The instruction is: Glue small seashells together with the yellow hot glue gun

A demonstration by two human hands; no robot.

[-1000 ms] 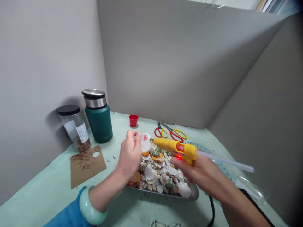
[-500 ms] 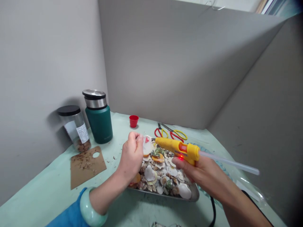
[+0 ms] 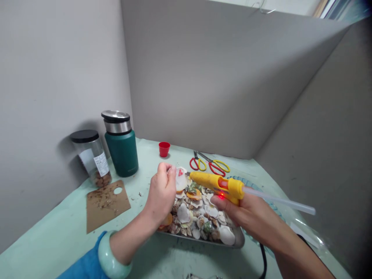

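Note:
Pinched in my left hand (image 3: 162, 189) is a white seashell (image 3: 181, 181) with a small red patch on its face. My right hand (image 3: 241, 211) grips a yellow hot glue gun (image 3: 213, 182), its red light lit and a clear glue stick (image 3: 280, 198) sticking out of the back. The gun's nozzle points left, at the shell's right edge; whether it touches cannot be made out. Beneath both hands lies a metal tray (image 3: 238, 237) heaped with many seashells (image 3: 183, 213), white, orange, green and spotted brown.
Two pairs of scissors (image 3: 219, 166) and a red cup (image 3: 164, 149) stand behind the tray. On the left are a green bottle (image 3: 122, 153), a black-lidded jar (image 3: 97, 159) and a cardboard piece (image 3: 108, 207) with crumbs. A black cord (image 3: 264, 259) runs at right, near a blue ribbed ring (image 3: 271, 205).
The glue gun in my right hand has shifted very slightly left and down, its nozzle nearer the shell. My left hand and the shell have barely moved.

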